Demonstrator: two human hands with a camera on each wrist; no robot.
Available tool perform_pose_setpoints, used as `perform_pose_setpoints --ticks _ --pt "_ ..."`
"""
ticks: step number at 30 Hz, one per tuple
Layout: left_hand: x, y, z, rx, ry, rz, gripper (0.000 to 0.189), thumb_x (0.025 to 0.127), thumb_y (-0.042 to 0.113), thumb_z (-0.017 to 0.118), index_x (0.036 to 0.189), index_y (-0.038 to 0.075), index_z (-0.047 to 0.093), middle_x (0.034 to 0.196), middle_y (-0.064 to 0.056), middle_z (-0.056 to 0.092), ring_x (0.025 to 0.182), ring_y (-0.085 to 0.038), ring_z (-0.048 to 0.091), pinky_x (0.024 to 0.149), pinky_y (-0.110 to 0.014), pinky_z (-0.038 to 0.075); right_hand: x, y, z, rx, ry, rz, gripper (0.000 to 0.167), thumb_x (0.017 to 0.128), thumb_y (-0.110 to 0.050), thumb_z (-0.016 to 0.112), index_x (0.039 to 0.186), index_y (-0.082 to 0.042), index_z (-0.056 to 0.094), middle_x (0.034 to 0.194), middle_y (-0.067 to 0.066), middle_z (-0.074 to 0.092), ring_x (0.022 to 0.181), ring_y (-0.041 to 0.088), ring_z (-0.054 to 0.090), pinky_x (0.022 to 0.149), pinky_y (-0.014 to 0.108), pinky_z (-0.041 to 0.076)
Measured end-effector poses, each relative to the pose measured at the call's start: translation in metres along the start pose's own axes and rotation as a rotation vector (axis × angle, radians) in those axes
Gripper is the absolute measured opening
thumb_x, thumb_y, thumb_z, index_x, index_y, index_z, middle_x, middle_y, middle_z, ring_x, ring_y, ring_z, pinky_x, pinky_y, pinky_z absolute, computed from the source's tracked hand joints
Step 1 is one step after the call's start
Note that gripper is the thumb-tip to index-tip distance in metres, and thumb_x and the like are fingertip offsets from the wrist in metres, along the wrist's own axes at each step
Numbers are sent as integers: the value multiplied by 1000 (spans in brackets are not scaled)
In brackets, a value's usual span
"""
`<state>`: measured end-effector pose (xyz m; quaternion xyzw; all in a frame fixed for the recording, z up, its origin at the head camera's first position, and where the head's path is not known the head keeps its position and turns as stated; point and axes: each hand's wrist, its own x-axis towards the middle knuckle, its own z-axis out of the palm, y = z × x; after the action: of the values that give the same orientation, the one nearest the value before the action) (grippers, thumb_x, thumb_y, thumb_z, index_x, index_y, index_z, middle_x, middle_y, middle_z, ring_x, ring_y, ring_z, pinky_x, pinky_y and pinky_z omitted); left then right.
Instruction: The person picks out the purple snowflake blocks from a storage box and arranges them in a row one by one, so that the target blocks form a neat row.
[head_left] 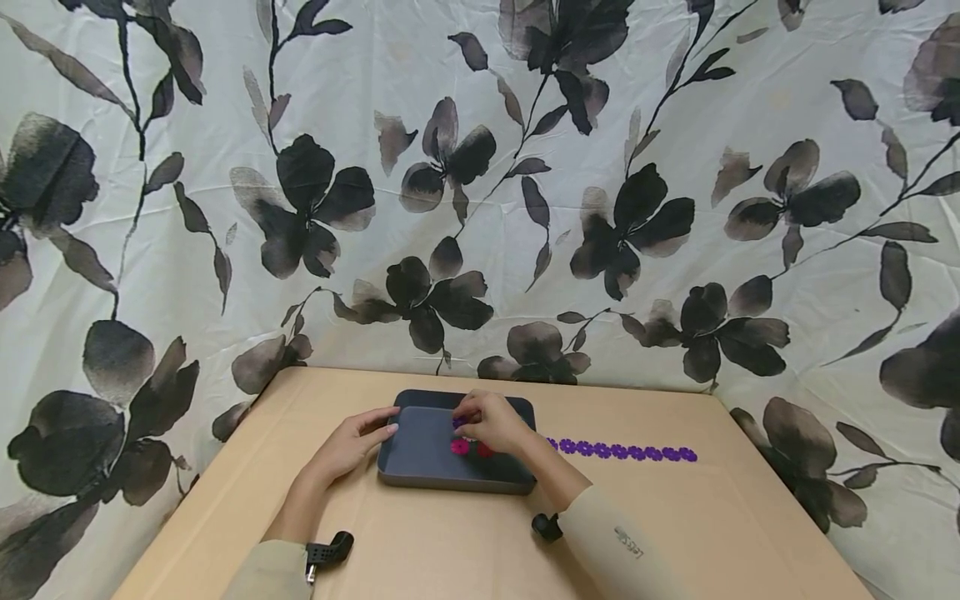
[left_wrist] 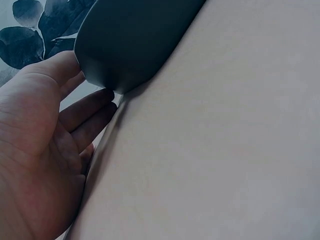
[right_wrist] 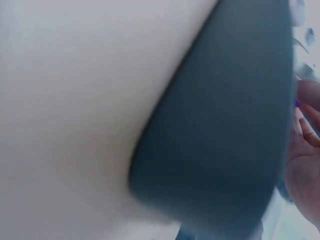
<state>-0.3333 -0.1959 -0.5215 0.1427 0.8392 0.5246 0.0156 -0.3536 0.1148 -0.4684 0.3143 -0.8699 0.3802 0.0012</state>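
Note:
A dark grey tray (head_left: 420,458) lies on the table, in front of the person. At its left side the left hand (head_left: 351,443) holds the rim; in the left wrist view the thumb lies at the rim and fingertips touch the wall's lower edge. Over the tray, the right hand (head_left: 491,422) pinches a small purple flower-shaped piece (head_left: 457,423), mostly hidden by the fingers. A pink flower piece (head_left: 460,447) and a red one (head_left: 484,450) lie in the tray below that hand. The right wrist view shows mainly the tray's outer wall (right_wrist: 215,125), with a speck of purple at the fingers.
A row of several purple flower pieces (head_left: 618,452) runs rightward from the tray across the light tan table (head_left: 750,517). The right forearm hides part of the table. A floral cloth (head_left: 525,250) hangs behind the table's back edge.

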Motion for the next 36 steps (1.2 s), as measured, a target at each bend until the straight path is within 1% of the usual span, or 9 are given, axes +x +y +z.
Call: perform_pose_setpoints --ticks 3,8,15,18,21,25,30,33,36 --pt "0 0 0 2 -3 2 55 102 38 67 149 12 57 154 -13 56 145 -36 49 120 -56 40 -15 3 -15 98 68 29 24 91 -5 80 115 -6 79 114 6 68 95 14 70 85 25 63" --pt "-1 0 0 7 0 -1 55 102 38 66 150 11 57 154 -13 55 146 -36 49 120 -56 40 -38 13 -40 182 199 45 26 91 -4 79 116 -8 78 116 6 67 98 18 70 89 27 63" --pt "-1 -1 0 10 -1 -2 56 103 39 66 150 11 56 155 -14 55 146 -37 48 120 -56 40 -73 41 -78 281 325 67 28 92 -6 79 120 -2 76 121 16 66 106 30 70 93 24 60" --pt "0 -1 -1 14 2 -6 56 102 41 66 150 12 57 155 -13 55 146 -36 49 120 -55 40 -91 58 -94 293 382 90 30 93 -8 79 122 -1 75 122 20 64 107 27 72 91 19 60" --pt "-1 0 0 11 -1 -7 56 102 41 66 150 12 57 154 -13 55 146 -36 49 120 -55 40 -111 73 -109 267 454 117 31 92 -8 79 122 1 74 121 22 64 101 15 72 86 16 59" --pt "-1 1 0 13 -1 0 55 102 39 66 150 12 57 154 -14 56 146 -36 49 120 -56 40 -137 92 -126 225 547 144 32 92 -9 80 121 3 74 119 23 65 95 2 68 82 12 58" --pt "0 -1 -1 3 -2 8 55 102 38 66 149 10 57 154 -14 56 146 -36 49 120 -56 40 -164 113 -144 249 623 210 36 93 -11 79 126 4 71 118 21 68 93 0 67 80 12 58" --pt "0 -2 -1 -1 -5 15 56 102 39 67 149 9 57 153 -14 56 145 -37 50 119 -56 40 -177 122 -154 267 661 291 41 95 -10 77 131 6 68 116 13 73 93 1 66 79 12 57" --pt "0 -2 -1 0 -5 22 57 102 39 66 149 9 57 153 -14 56 145 -37 50 119 -56 40 -189 132 -163 309 723 387 45 93 -11 79 133 5 66 110 -4 76 94 0 65 79 10 55"
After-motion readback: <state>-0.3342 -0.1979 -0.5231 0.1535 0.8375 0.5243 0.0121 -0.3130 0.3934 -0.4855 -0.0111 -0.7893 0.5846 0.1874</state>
